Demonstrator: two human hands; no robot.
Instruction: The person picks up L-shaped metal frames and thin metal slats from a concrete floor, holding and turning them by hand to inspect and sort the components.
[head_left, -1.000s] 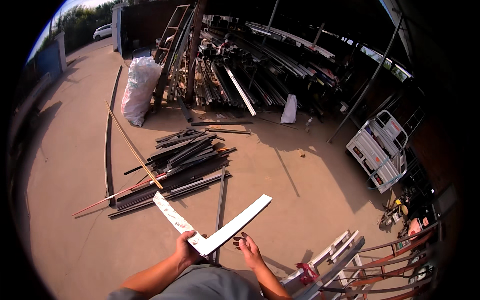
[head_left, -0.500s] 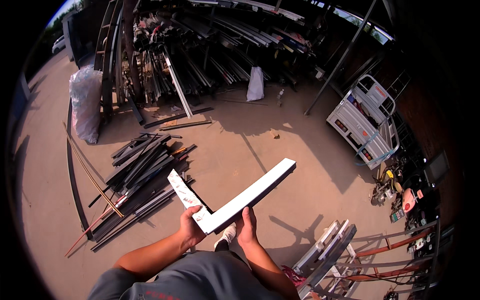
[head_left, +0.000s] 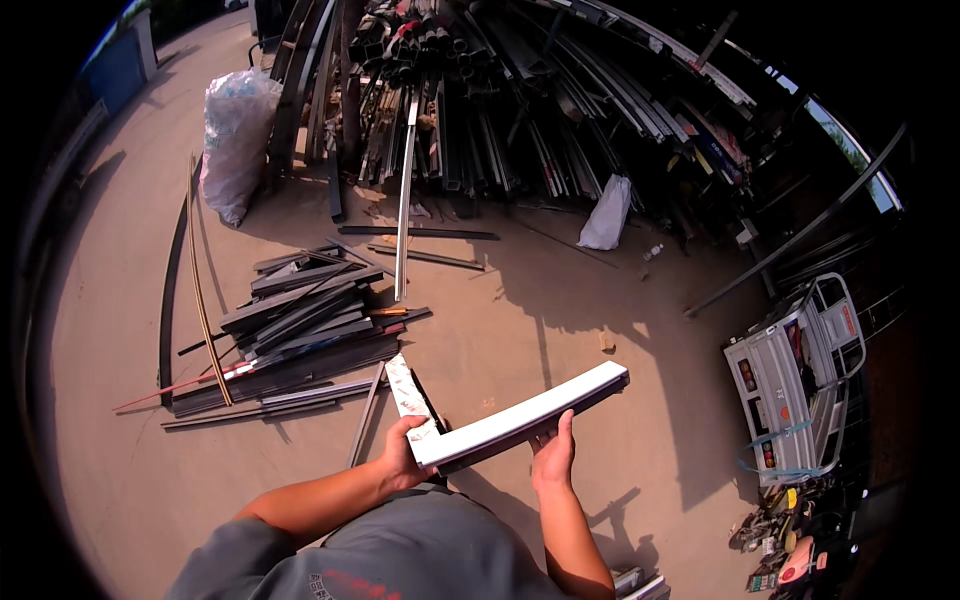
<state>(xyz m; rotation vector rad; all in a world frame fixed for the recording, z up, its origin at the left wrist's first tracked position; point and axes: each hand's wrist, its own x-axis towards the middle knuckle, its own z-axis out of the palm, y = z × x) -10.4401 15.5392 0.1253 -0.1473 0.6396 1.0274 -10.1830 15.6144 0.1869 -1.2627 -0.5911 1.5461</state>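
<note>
My left hand [head_left: 404,452] is closed round the corner of an L-shaped piece of profile [head_left: 525,408], its thumb lying on the shorter arm near the joint. The piece has white top faces and dark sides, with printed film on the shorter arm. My right hand [head_left: 554,458] supports the longer arm from below and along its near side, thumb up, toward the far end. Some of its fingers are hidden under the profile. The piece is held in the air in front of my body, its longer arm pointing right and slightly away.
Dark profile offcuts [head_left: 310,320] lie heaped on the ground at left. Long profiles are stacked at the back [head_left: 500,140], near a stuffed plastic sack [head_left: 238,145] and a white bag [head_left: 606,213]. At right stand a cargo tricycle [head_left: 790,385] and assorted clutter [head_left: 775,535].
My view has swung, so the surroundings sit differently and the rack at lower right is mostly out of frame. My right hand has shifted outward along the longer arm.
</note>
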